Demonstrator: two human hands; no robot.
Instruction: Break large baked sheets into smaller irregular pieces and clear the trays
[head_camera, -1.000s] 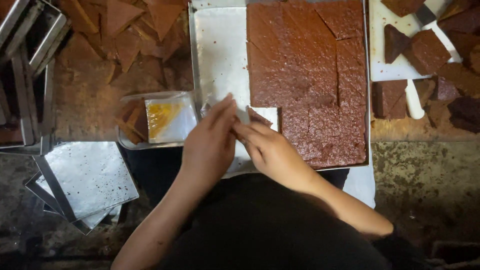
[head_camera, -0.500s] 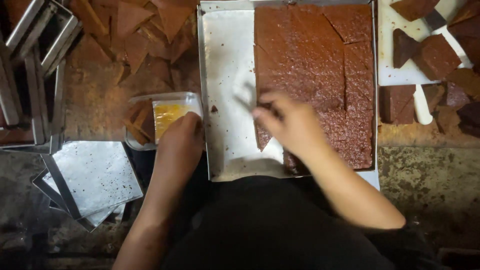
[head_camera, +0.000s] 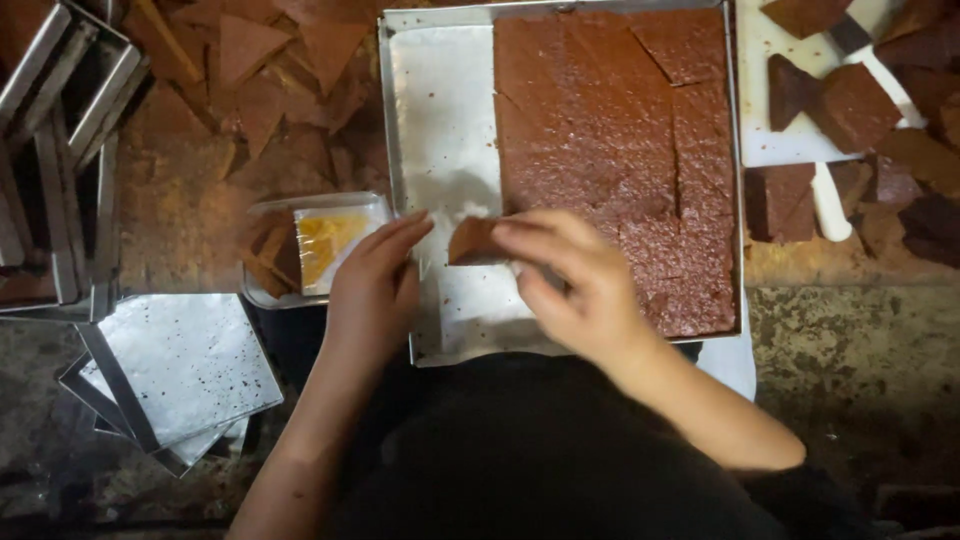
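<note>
- The brown piece is off the slab, pinched at its right end by the right hand — thumb and fingertips closed on it, the rest of the hand loosely curled. It hangs just above the bare, foil-lined left part of the tray.
- The left hand lies flat at the tray's near-left edge, fingers straight and together, holding nothing; its fingertips point at the piece's left end, close to it but apart.
- The piece looks soft and crumbly, so a light pinch spread along its end should serve better than a hard squeeze; I would bring the left fingers under the free end to carry it level.
- The slab fills the right part of the tray, scored with cuts — keep the wrist high so the knuckles do not drag across it.
- Just left of the tray sits a clear tub with brown pieces and a yellow wrapper inside; if the piece goes there, the way is short, past the left hand.
- Farther left lie triangular offcuts and, nearer, stacked metal trays; to the right, a white board with darker chunks.
</note>
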